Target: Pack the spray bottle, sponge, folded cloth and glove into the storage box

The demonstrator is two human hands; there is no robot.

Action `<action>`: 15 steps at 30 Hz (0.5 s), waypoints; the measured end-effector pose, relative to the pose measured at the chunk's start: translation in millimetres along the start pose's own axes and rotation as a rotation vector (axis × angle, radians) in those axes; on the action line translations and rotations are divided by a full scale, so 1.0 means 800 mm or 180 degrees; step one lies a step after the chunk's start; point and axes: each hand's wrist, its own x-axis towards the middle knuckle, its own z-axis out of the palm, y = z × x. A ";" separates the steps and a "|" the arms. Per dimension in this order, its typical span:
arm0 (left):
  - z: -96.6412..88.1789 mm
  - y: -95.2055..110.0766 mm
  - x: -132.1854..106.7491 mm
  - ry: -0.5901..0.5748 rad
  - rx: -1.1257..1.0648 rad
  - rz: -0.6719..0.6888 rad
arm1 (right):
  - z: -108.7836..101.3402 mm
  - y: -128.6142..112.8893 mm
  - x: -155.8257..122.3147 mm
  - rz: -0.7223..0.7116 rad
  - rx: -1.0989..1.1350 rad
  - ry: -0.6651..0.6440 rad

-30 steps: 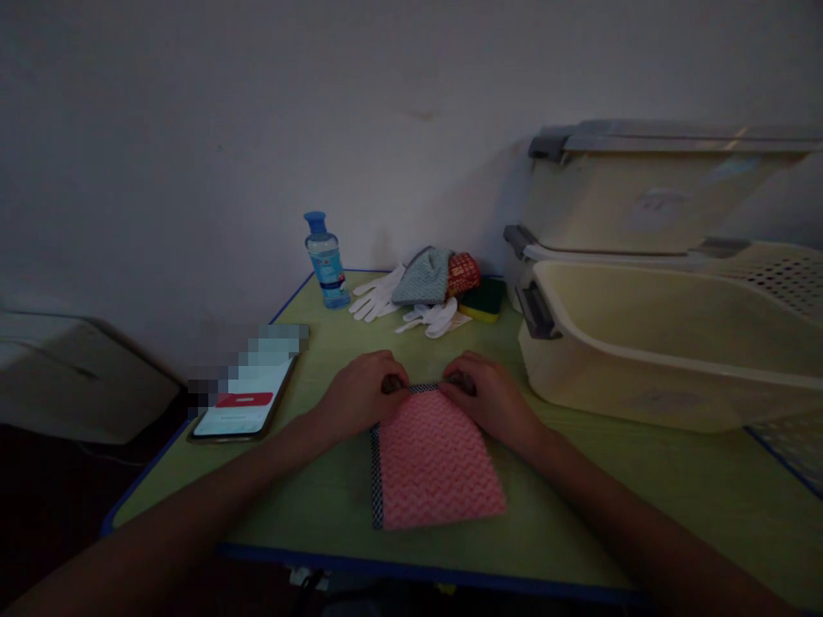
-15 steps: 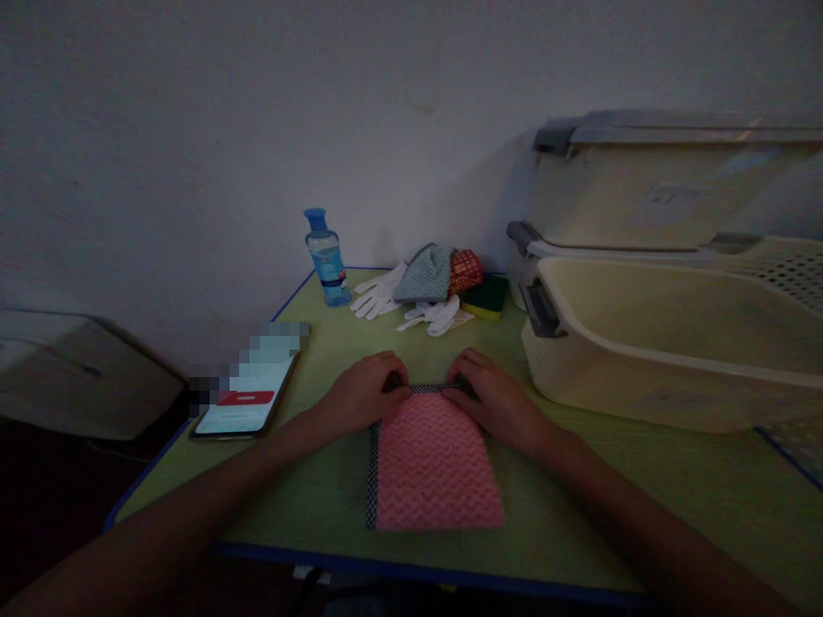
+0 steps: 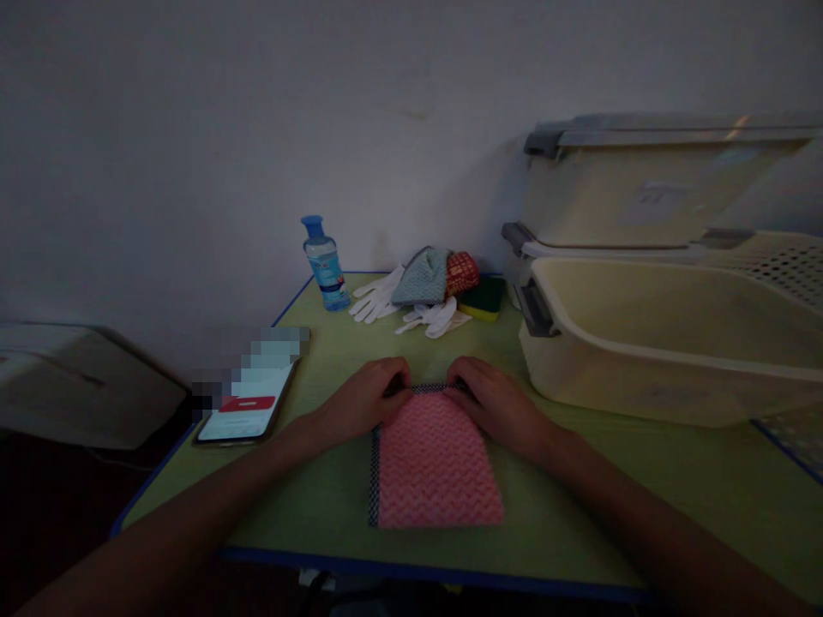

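Observation:
A folded pink cleaning cloth (image 3: pixel 437 471) with a zigzag texture and a black-and-white checked border lies on the green table in front of me. My left hand (image 3: pixel 373 394) pinches its far left corner between thumb and fingers. At the far right corner, my right hand (image 3: pixel 492 398) has the same kind of pinch. The checked far edge shows between the two hands, while the corners themselves are hidden under my fingers. The cloth's near edge rests flat toward me.
A phone (image 3: pixel 248 407) lies at the left. Toward the wall stand a blue bottle (image 3: pixel 327 270), white gloves (image 3: pixel 376 296), a bluish cloth (image 3: pixel 423 278), a red patterned cloth (image 3: pixel 461 272) and a sponge (image 3: pixel 483 297). Cream bins (image 3: pixel 617 377) occupy the right side; the blue table edge (image 3: pixel 386 570) is near me.
The camera view has shifted slightly. Both hands keep their pinch on the cloth's far corners, and the cloth stays practically where it was.

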 end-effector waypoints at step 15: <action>-0.009 -0.019 0.012 -0.0402 -0.1704 -0.0074 | -0.005 0.013 0.002 0.0285 0.0759 0.0712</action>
